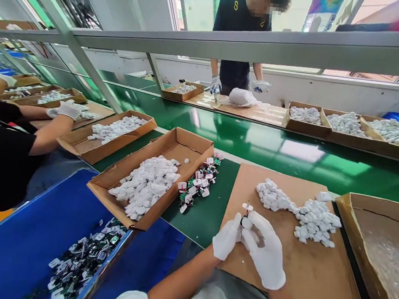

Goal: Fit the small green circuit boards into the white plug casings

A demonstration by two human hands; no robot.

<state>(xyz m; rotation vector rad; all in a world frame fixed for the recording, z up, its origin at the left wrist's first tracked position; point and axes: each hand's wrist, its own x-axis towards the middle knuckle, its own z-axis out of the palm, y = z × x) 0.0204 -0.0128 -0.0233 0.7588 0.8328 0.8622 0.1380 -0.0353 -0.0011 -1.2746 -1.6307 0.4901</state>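
My left hand (225,239) and my right hand (266,255), both in white gloves, meet above a cardboard sheet (300,279). Pinched between their fingertips is a small wired assembly (246,222), with a white piece sticking up on red and dark wires. Fingers of both gloves cover part of it. Just beyond my right hand lie two joined heaps of small white plastic parts (315,222). To the left of the sheet, a row of small circuit boards with white pieces (196,186) rests on the green table.
A cardboard tray (193,144) of white parts stands left; a blue bin (30,246) below it holds many boards. At right is a box (365,206) with clear plastic inside. Across the green surface (256,136), a gloved person stands; another works at far left. A metal rail (229,45) crosses overhead.
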